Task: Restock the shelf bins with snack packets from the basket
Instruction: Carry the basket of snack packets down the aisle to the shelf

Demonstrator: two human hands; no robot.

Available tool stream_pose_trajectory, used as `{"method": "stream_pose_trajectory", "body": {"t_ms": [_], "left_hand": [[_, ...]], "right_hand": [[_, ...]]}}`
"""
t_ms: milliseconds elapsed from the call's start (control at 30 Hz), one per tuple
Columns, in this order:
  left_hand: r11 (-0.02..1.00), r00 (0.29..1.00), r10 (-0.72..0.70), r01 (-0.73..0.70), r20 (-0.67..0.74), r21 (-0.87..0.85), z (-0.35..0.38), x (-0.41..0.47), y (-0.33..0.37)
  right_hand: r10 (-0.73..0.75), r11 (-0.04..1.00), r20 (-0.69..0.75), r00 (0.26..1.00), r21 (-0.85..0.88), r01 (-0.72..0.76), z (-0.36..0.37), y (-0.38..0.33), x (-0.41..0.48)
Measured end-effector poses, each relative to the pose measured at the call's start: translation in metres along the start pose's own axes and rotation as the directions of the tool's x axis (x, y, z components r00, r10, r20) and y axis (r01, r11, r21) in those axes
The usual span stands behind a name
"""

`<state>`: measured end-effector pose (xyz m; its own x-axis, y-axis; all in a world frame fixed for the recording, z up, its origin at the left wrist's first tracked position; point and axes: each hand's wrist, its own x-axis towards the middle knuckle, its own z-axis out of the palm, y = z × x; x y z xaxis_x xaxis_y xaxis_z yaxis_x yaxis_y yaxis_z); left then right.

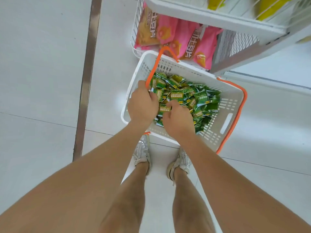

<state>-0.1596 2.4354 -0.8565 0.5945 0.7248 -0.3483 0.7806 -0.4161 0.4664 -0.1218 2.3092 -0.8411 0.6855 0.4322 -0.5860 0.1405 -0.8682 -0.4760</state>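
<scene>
Your forearms (101, 162) reach down past your shoes (141, 153) into the white basket (235, 96) on the floor (42, 81). Your left hand (143, 105) curls its fingers round green packets (193, 96) beside the orange handle (152, 71). Just right of it, your right hand (178, 120) grips more. Beyond stands a wire bin (134, 31) of pink bags (185, 36).

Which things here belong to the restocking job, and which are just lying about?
Job: basket, green snack packets, left hand, right hand, wire shelf bin.
Not involved: pink chip bags, yellow bags, metal floor strip.
</scene>
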Motion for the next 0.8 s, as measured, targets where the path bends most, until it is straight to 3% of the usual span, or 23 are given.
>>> {"method": "stream_pose_trajectory", "body": {"t_ms": [67,133,267,400,533,600,700,800], "left_hand": [[0.996,0.997,0.049,-0.044,0.065,-0.079,0.002,-0.010,0.017],[0.983,0.976,0.116,-0.085,0.186,-0.166,0.010,-0.021,0.036],[0.954,0.879,0.161,-0.022,0.449,-0.299,0.040,-0.040,0.064],[0.968,0.831,0.126,0.016,0.542,-0.249,0.075,-0.052,0.078],[0.971,0.802,0.067,0.083,0.593,-0.223,0.099,-0.062,0.081],[0.974,0.783,0.029,0.118,0.621,-0.195,0.104,-0.064,0.084],[0.970,0.751,-0.028,0.180,0.660,-0.165,0.105,-0.064,0.091],[0.959,0.746,-0.098,0.247,0.659,-0.137,0.098,-0.065,0.100]], "right_hand": [[0.049,0.997,-0.039,0.998,0.065,-0.047,-0.007,0.013,-0.009],[0.192,0.970,-0.090,0.977,0.167,-0.175,-0.017,0.038,-0.015],[0.508,0.846,-0.153,0.848,0.275,-0.457,-0.031,0.106,-0.025],[0.700,0.691,-0.091,0.708,0.337,-0.640,-0.030,0.160,-0.025],[0.743,0.530,0.078,0.665,0.539,-0.655,-0.027,0.185,-0.020],[0.772,0.474,0.093,0.629,0.574,-0.667,-0.030,0.188,-0.018],[0.821,0.515,-0.069,0.567,0.518,-0.683,-0.039,0.180,-0.021],[0.765,0.610,-0.273,0.583,0.596,-0.521,-0.052,0.158,-0.032]]}}
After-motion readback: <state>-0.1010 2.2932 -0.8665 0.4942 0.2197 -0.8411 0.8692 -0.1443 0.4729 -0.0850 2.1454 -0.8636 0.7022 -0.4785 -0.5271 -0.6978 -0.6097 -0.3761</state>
